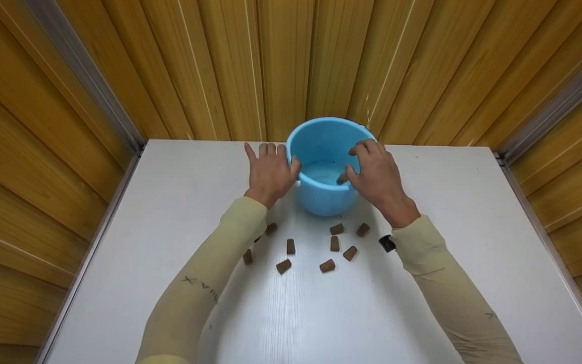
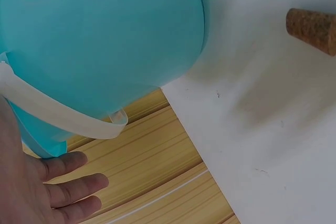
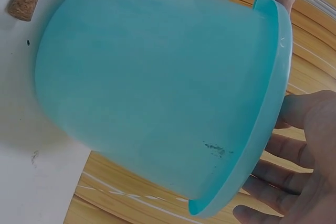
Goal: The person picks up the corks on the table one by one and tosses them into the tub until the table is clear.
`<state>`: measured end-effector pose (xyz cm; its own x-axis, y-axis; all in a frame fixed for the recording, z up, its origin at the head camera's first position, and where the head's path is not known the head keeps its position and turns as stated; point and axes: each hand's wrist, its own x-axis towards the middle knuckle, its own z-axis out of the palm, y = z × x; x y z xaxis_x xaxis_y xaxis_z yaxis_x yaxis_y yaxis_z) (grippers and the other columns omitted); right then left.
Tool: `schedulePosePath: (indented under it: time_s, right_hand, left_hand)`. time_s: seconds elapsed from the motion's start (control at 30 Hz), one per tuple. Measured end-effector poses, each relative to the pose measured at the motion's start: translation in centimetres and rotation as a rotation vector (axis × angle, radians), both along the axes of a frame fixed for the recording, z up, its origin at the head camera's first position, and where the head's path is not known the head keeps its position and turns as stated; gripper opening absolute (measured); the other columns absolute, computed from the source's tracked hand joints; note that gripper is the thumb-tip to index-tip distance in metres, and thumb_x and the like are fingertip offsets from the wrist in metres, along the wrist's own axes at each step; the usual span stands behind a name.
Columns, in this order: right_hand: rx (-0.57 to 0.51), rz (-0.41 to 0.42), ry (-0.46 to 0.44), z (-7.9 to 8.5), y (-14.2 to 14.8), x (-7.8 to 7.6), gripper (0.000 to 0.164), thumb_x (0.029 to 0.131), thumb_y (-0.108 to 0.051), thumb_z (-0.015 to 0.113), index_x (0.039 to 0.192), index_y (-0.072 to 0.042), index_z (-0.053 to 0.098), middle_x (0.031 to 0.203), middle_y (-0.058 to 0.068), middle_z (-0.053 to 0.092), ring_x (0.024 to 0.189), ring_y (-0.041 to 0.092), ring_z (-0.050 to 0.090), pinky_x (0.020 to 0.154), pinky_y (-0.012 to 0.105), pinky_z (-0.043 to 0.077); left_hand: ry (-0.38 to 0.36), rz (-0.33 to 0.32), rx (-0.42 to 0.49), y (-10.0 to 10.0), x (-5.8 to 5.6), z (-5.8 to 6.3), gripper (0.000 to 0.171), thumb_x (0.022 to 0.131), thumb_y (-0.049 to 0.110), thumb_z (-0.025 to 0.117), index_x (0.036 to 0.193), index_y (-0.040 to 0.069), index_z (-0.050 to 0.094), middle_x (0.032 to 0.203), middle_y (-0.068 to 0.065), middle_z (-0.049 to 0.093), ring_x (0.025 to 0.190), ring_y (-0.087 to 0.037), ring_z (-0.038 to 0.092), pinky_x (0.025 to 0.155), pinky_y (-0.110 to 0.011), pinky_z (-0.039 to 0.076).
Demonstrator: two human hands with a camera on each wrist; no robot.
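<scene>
A light blue bucket (image 1: 327, 199) stands upright at the table's back edge. Beside its left rim, my left hand (image 1: 271, 174) rests with fingers extended outside and the thumb over the rim. The left wrist view shows those fingers (image 2: 73, 190) straight, near the white handle (image 2: 58, 111). My right hand (image 1: 376, 172) is over the right rim, its thumb and fingers apart. One cork (image 1: 342, 178) appears inside the bucket, close to the right thumb; whether they touch I cannot tell. Several brown corks (image 1: 327, 266) lie scattered on the table before the bucket.
The white table (image 1: 180, 202) ends just behind the bucket, against a wood-patterned wall (image 1: 286, 71). Similar panels stand at both sides. Some corks lie partly under the left forearm, including one cork (image 1: 248, 257). A black device (image 1: 387, 243) sits at the right cuff.
</scene>
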<state>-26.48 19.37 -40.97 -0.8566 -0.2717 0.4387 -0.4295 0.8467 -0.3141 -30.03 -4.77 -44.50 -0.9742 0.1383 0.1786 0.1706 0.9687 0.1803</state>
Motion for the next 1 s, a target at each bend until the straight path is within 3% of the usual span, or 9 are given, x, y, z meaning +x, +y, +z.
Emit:
schedulePosePath:
  time_s: [0.43,1.0]
  right_hand:
    - [0.014,-0.009,-0.017,-0.03,0.17,0.12,0.028,0.096,-0.01,0.075,0.118,0.007,0.067,0.126,0.027,0.062,0.12,0.044,0.059,0.096,0.06,0.051]
    - [-0.001,-0.008,-0.002,-0.17,0.77,0.27,0.028,0.095,-0.009,0.075,0.117,0.007,0.068,0.129,0.027,0.063,0.122,0.044,0.058,0.099,0.061,0.05]
  left_hand:
    - [-0.005,-0.006,0.026,-0.09,0.02,0.02,0.066,0.108,0.052,0.028,0.146,0.005,0.056,0.146,-0.02,0.059,0.143,-0.039,0.045,0.121,-0.074,0.009]
    - [0.03,0.003,0.016,-0.05,-0.07,0.0,0.065,0.107,0.051,0.029,0.142,0.006,0.059,0.142,-0.018,0.062,0.139,-0.037,0.049,0.12,-0.074,0.014]
